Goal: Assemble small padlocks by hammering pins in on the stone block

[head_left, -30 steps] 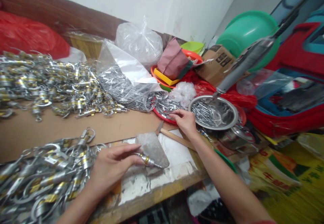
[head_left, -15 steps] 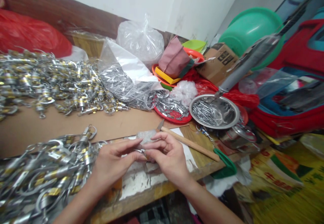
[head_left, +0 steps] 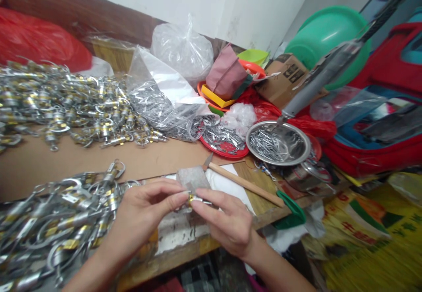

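In front of me, my left hand (head_left: 143,208) pinches one end of a small metal fitting (head_left: 191,199) with a brass-coloured part, between thumb and index finger. My right hand (head_left: 229,217) grips the other end, its thumb and fingers closed along a thin silver part. The fingers cover most of the fitting, so its full shape is hidden. Just behind the hands a grey block (head_left: 192,177) rests on the bench. Left of my left hand lies a pile of silver-and-brass fittings (head_left: 75,221) with curved hooks and rings.
A hammer (head_left: 247,185) lies right of the block. Behind are a larger heap of fittings (head_left: 66,103), a clear bag of metal parts (head_left: 154,107), a red plate (head_left: 227,152) and a steel bowl of pins (head_left: 278,144). A grey tool (head_left: 323,78) slants above the bowl.
My right hand has turned and shifted slightly right along the fitting, exposing its brass-coloured part. More of the grey block shows. My left hand keeps its pinch.
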Tool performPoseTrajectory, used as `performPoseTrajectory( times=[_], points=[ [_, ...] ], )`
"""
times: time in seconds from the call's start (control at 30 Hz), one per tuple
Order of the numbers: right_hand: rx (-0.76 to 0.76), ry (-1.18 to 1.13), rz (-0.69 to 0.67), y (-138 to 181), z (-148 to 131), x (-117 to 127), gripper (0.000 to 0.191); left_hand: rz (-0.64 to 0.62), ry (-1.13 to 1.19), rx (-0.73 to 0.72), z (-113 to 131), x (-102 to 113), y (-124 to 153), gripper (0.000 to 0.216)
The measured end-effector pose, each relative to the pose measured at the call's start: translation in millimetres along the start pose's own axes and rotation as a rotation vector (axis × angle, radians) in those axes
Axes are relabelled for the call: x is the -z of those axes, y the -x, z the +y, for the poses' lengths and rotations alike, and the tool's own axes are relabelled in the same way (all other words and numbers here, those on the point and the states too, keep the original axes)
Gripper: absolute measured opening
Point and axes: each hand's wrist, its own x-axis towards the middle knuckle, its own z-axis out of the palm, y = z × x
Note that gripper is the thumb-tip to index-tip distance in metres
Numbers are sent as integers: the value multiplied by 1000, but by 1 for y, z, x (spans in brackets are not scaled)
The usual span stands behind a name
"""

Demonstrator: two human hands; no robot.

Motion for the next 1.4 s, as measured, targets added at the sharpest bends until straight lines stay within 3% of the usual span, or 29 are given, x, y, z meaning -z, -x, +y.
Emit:
performPoseTrajectory(
  times=[0.17,0.4,0.5,0.57,0.67,0.77,0.8,0.93,1.17,1.4],
  points=[
    [-39,1,-1,-4,1,1,36,-52,-85,-49,11,4,1,11],
    [-345,-308,42,-12,-9,-3,19,-58,75,146,-1,-2,9,17],
    [-407,-306,22,-11,-14,0,18,-9,229,217,-9,-9,13,41],
    [-433,-307,-102,-13,-11,5,18,-6,279,248,-12,-11,14,59],
    [-510,-192,-296,-22,20,14,15,-80,324,287,-13,-8,10,65],
    [-704,324,-330,-38,75,18,24,-205,363,336,-11,-1,2,63],
    [-749,403,-345,-44,95,18,29,-243,363,351,-9,1,-1,62],
    [-819,528,-482,-61,147,5,40,-369,322,369,-4,8,-14,55],
    [-831,560,-692,-68,167,-6,52,-494,392,381,-13,13,-26,45],
    [-817,536,-716,-54,175,9,24,-481,538,433,-25,13,-27,48]
  ],
)
